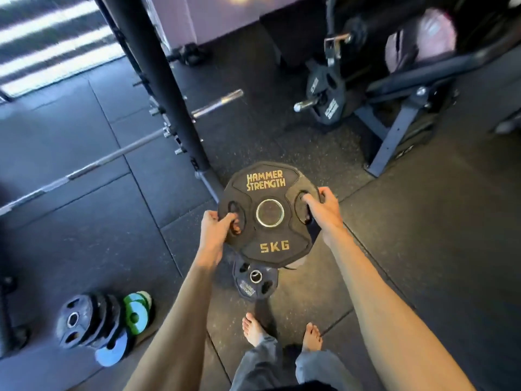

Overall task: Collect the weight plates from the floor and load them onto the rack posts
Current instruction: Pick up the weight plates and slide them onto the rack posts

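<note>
A small plate [255, 279] lies on the floor [408, 249] just ahead of bare feet [253, 328]. Above it, the left hand [215, 225] and right hand [324, 211] grip the 5KG plate [267, 182] through its slots, held aloft. Stacked plates [84, 320] sit to the left; the rack upright [158, 80] and barbell [112, 154] stand beyond.

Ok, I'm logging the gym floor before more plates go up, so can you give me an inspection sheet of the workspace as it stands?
Surface: dark rubber floor tiles, speckled, seams showing.
Job's things: 5 kg plate held off the floor; smaller black plate lying flat below it; black plates, green discs and a blue disc grouped at lower left.
Clutter: barbell running across by the rack upright.
Hands: left hand and right hand each grip a handle slot of the 5 kg plate.
Cables: nothing seen.
Surroundings: plate-loaded machine at upper right; bare feet near the smaller black plate.
</note>
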Motion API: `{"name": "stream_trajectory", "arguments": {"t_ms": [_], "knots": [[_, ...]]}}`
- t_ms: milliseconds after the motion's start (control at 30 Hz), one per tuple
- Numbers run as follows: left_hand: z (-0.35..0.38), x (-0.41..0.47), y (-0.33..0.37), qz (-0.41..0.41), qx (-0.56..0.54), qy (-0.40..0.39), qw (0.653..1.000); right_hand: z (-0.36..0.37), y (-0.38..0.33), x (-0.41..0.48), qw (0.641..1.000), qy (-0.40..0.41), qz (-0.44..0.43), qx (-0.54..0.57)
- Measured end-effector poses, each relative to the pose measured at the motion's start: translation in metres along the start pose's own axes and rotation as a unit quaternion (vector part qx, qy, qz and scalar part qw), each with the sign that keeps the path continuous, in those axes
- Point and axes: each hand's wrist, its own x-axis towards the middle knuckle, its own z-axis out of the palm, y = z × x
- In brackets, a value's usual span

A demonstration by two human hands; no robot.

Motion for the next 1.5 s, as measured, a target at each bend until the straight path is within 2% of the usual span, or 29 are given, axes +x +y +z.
{"name": "stream_trajectory", "arguments": {"t_ms": [167, 333, 533, 667, 833, 1100, 1267, 1500], "knots": [[0.002, -0.021, 0.118, 0.108, -0.094, -0.066, 0.988, -0.01, -0.115, -0.016, 0.995, -0.002, -0.091, 0.031], [0.006, -0.027, 0.217, 0.237, -0.098, -0.043, 0.966, -0.017, -0.2, -0.027, 0.974, -0.036, -0.205, 0.092], [0.017, -0.005, 0.296, 0.315, -0.107, -0.032, 0.943, -0.012, -0.27, 0.001, 0.945, -0.013, -0.305, 0.12], [0.045, 0.017, 0.337, 0.352, -0.098, -0.015, 0.931, -0.012, -0.307, 0.057, 0.934, -0.036, -0.333, 0.128], [0.11, 0.065, 0.396, 0.378, -0.1, 0.06, 0.918, -0.019, -0.366, 0.156, 0.918, -0.084, -0.36, 0.14], [0.203, 0.142, 0.488, 0.366, -0.161, 0.151, 0.904, -0.033, -0.493, 0.297, 0.901, -0.157, -0.39, 0.109], [0.215, 0.2, 0.537, 0.388, -0.136, 0.175, 0.895, -0.012, -0.54, 0.362, 0.883, -0.197, -0.405, 0.129], [0.217, 0.305, 0.599, 0.404, -0.138, 0.202, 0.881, 0.054, -0.61, 0.459, 0.872, -0.19, -0.432, 0.133]]}}
